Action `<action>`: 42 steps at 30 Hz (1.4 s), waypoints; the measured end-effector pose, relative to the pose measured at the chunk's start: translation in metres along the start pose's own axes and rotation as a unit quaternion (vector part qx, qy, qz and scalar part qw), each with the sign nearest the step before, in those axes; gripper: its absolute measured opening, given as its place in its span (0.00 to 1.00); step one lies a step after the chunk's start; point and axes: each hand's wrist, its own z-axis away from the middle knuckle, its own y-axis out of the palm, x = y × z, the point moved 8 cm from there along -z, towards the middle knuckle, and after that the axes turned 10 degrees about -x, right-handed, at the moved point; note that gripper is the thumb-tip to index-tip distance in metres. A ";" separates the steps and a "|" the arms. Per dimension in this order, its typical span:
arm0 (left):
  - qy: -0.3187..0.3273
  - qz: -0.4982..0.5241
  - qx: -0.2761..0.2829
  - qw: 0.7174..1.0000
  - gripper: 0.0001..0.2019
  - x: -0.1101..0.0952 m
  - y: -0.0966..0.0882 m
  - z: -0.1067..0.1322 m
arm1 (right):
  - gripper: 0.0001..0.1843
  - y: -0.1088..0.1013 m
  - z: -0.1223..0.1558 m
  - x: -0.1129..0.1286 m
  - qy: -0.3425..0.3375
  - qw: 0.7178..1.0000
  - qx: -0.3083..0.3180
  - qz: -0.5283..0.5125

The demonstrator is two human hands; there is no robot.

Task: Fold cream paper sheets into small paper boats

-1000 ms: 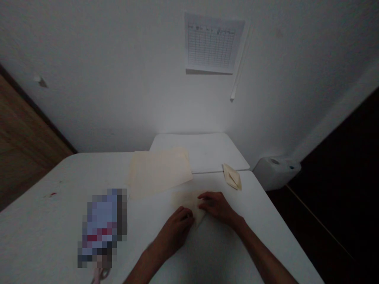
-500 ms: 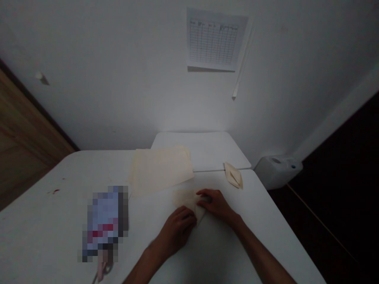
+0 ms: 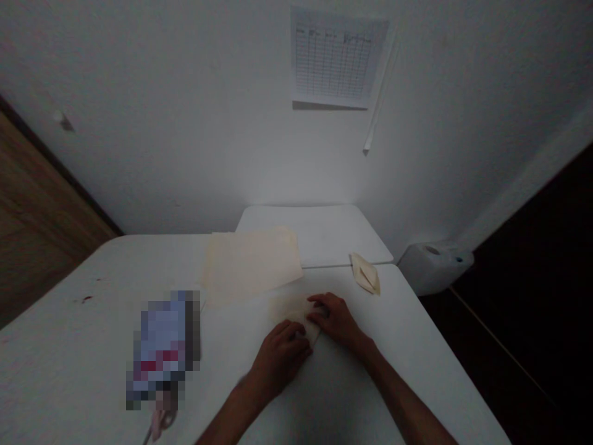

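Note:
A small cream sheet of paper (image 3: 288, 305), partly folded, lies on the white table between both hands. My left hand (image 3: 283, 353) is closed at its near edge, with the fingers curled and the thumb side pressing the fold. On the paper's right side, my right hand (image 3: 337, 320) grips it with thumb and bent forefinger, a small gap showing between them. The fingers cover much of the fold. Beyond my right hand lies a folded cream paper piece (image 3: 365, 274). A stack of larger cream sheets (image 3: 252, 266) rests beyond my left hand.
On the left of the table (image 3: 231, 371) lies a pixelated bluish object (image 3: 162, 346) with a pinkish cord-like end. A white plastic container (image 3: 435, 269) stands beyond the right table edge. A printed chart (image 3: 333, 62) hangs on the wall.
My left hand has slid slightly right along the fold, its fingertips shifting toward my right hand. My right hand has barely moved. The sheet stack and folded piece stay put.

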 end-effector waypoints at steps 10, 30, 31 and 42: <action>-0.023 0.001 0.012 1.000 0.05 -0.003 -0.002 -0.004 | 0.17 -0.009 -0.001 0.009 -0.021 0.999 -0.035 0.027; -0.039 -0.018 0.023 0.999 0.07 0.011 0.003 -0.005 | 0.19 -0.006 -0.001 0.015 -0.012 0.998 -0.031 0.061; -0.038 -0.018 0.024 0.999 0.08 0.011 0.003 -0.006 | 0.19 -0.007 -0.001 0.015 -0.013 0.998 -0.031 0.061; -0.041 -0.027 0.032 0.998 0.06 0.007 0.002 -0.009 | 0.18 -0.006 0.001 0.015 -0.014 0.997 -0.033 0.070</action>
